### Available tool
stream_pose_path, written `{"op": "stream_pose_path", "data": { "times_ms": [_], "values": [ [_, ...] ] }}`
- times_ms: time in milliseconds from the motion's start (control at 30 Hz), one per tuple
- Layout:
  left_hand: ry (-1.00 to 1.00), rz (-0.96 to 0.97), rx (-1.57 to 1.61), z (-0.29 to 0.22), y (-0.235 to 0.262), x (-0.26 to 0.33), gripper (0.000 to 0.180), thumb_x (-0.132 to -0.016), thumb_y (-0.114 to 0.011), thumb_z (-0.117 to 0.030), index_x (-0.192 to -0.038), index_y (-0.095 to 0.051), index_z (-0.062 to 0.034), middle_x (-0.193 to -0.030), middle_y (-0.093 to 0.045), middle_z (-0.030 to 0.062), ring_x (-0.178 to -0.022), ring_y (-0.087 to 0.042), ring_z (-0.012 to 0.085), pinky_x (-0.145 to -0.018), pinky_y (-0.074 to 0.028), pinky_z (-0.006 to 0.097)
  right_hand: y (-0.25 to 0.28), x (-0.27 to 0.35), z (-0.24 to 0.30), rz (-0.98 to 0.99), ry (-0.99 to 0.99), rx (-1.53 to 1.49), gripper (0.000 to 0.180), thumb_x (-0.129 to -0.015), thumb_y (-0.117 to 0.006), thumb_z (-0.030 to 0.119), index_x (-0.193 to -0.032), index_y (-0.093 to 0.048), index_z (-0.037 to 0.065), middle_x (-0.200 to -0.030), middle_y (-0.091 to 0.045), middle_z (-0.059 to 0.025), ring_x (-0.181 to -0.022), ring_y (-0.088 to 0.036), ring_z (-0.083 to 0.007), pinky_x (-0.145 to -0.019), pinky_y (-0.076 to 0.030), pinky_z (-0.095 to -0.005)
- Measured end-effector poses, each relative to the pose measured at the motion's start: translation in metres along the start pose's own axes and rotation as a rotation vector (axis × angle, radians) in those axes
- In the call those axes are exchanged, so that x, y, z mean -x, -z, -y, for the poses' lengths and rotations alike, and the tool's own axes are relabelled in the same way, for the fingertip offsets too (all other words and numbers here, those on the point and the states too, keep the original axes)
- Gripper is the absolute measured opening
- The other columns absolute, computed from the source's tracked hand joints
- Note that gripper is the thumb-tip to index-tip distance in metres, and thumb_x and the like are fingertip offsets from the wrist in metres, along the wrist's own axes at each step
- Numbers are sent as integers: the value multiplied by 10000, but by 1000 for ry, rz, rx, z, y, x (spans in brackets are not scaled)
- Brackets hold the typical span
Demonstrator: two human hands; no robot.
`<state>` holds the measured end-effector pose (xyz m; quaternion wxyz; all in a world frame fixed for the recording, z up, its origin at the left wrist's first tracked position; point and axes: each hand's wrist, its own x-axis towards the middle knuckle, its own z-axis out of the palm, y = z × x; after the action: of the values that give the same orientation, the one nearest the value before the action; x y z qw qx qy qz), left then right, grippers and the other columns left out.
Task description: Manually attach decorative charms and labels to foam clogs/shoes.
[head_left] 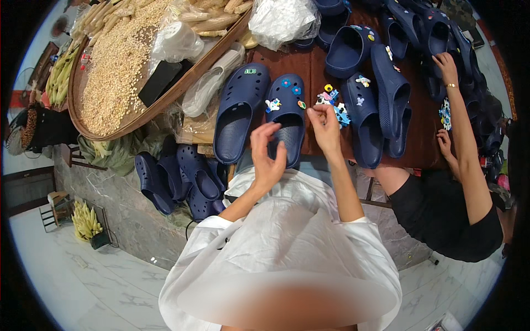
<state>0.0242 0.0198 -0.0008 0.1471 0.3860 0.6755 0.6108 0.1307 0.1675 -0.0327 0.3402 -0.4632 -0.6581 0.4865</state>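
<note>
In front of me lies a navy clog (287, 138) with blue flower charms and a white cartoon charm on its upper; a small round charm sits at its right edge. My left hand (266, 157) hovers over its heel opening, fingers apart and holding nothing. Just right of the clog, my right hand (324, 128) has thumb and forefinger pinched together; whatever is between them is too small to make out. To the left is another navy clog (234, 124) with one green charm. Loose colourful charms (340, 114) lie beyond my right hand, beside a decorated navy clog (364, 124).
A big woven tray (118, 132) of corn kernels stands at left, with a black phone (161, 83) on it. More navy clogs (199, 179) are piled below the table edge. At right, a co-worker's arm (461, 116) reaches over a heap of clogs.
</note>
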Motion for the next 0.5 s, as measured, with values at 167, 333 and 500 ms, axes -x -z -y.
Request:
{"op": "stream_pose_path", "data": {
  "times_ms": [167,333,500],
  "values": [
    [199,144,330,13,-34,6,395,-871,-625,-20,-1254,-538,24,-1267,-551,123,-1146,-546,232,-935,-462,323,-18,-43,-24,169,-132,-32,492,-847,-766,430,-1003,-585,0,-843,-620,-83,-756,-591,-145,-681,-491,-276],
    [782,80,949,36,-56,-35,344,-943,-677,-231,-1228,-587,-60,-1172,-608,26,-1090,-557,128,-907,-446,291,-14,-42,-18,257,-108,86,538,-852,-732,504,-951,-562,4,-809,-617,-98,-743,-592,-184,-672,-486,-317],
    [899,-7,892,29,-60,-41,265,-915,-706,-261,-1104,-629,-91,-1026,-652,-4,-946,-595,105,-837,-455,283,-3,-24,4,268,15,237,394,-943,-635,381,-957,-532,1,-788,-655,-159,-746,-659,-301,-689,-502,-394]
  ]
}}
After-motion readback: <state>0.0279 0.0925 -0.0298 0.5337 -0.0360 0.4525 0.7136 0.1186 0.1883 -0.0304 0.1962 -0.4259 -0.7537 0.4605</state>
